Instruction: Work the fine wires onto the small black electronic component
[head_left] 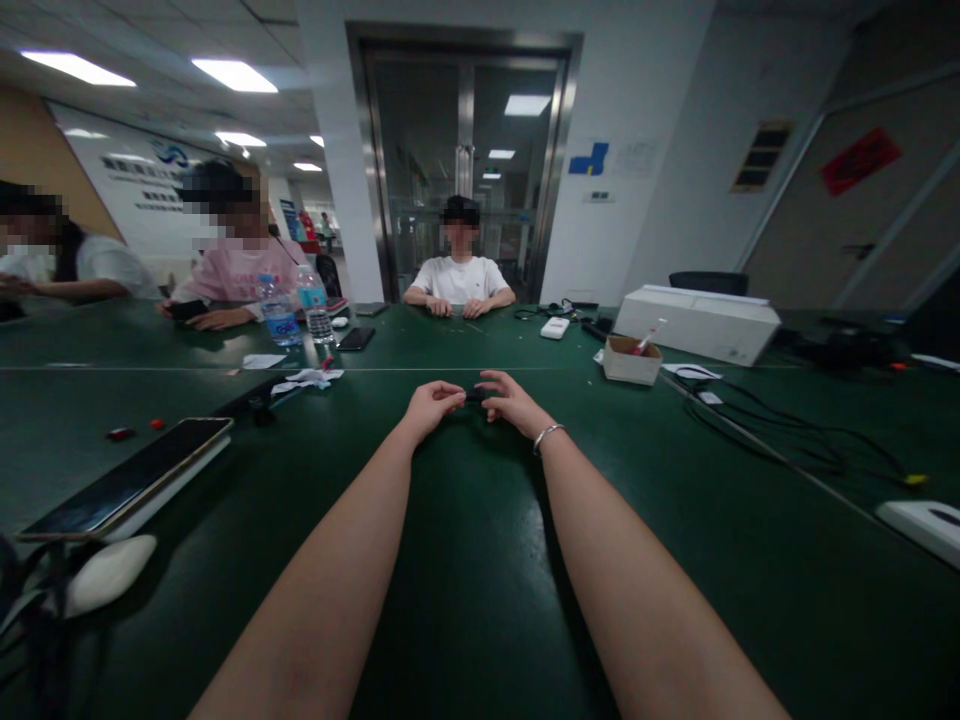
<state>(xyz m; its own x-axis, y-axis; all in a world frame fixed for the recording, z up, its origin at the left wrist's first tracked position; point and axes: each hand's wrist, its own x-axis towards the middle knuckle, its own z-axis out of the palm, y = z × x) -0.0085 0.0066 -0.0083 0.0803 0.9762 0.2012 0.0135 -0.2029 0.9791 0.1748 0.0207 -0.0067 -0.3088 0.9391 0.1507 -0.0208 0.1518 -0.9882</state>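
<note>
Both my arms reach forward over the green table (465, 560). My left hand (435, 410) is closed, thumb and fingers pinched on one end of a small black object (475, 396). What kind of thing it is cannot be made out at this size. Facing it from the other side, my right hand (516, 404) has its thumb and fingers curved and apart around the object's right end. Whether those fingertips touch it is unclear. A silver bracelet (548, 438) circles my right wrist.
To the left lie a phone on a white box (135, 480), a white mouse-shaped item (112, 575), crumpled paper (307, 379) and water bottles (315, 305). At right are a small open box (631, 362), a long white box (697, 325) and black cables (780, 440). People sit across the table.
</note>
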